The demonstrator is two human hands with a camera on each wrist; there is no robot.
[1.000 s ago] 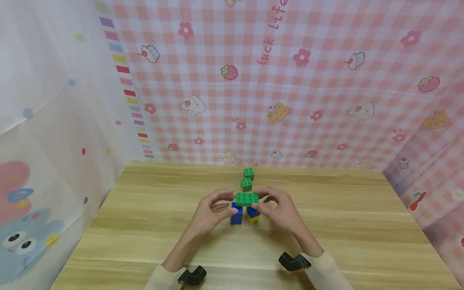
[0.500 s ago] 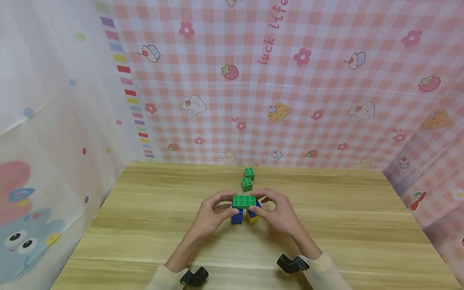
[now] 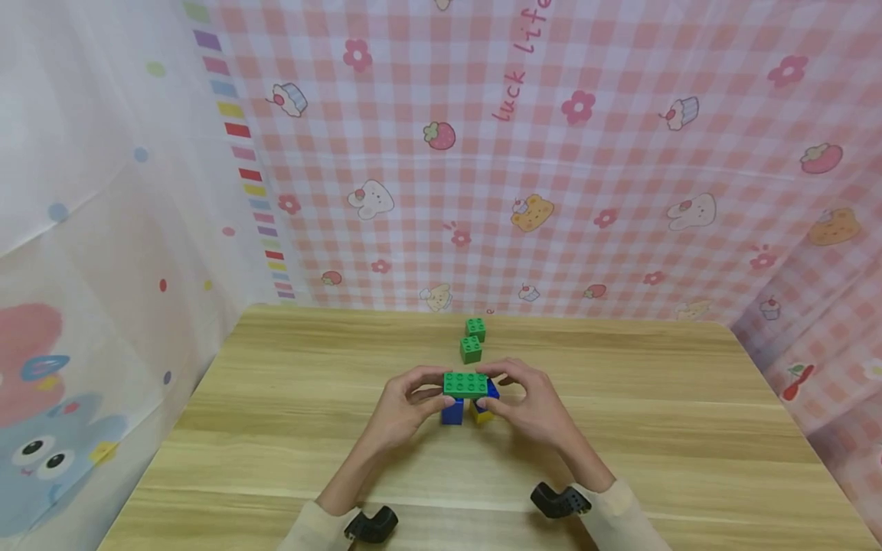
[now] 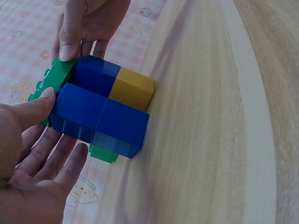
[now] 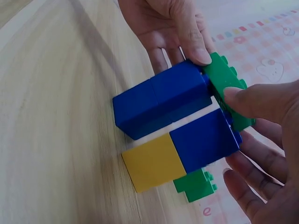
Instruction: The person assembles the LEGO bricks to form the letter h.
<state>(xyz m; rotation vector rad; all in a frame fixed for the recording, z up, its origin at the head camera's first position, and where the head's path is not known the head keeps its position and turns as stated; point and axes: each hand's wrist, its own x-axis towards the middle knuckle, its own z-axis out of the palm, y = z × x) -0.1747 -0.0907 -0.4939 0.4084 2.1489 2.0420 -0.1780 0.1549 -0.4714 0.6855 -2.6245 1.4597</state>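
Note:
My left hand (image 3: 406, 405) and right hand (image 3: 529, 399) pinch a long green building brick (image 3: 465, 385) at its two ends, thumbs on the near side. The brick spans the tops of two upright stacks. Under its left end stands a stack of two blue bricks (image 4: 100, 119). To the right, a blue brick (image 5: 204, 141) sits on a yellow brick (image 5: 154, 162). In the right wrist view, studs show between the green brick and the stacks' tops, and the right stack is slightly turned. A narrow gap separates the stacks.
Behind the stacks, two small green bricks (image 3: 471, 350) stand one behind the other on the wooden table (image 3: 310, 383). A patterned pink checked cloth (image 3: 482, 176) hangs along the table's back edge. Black curved devices (image 3: 372, 525) sit at both wrists.
Both hands have shifted the green brick slightly left and nearer the person, over the stacks. In the last half second it has hardly moved. The stacks and small green bricks stay put.

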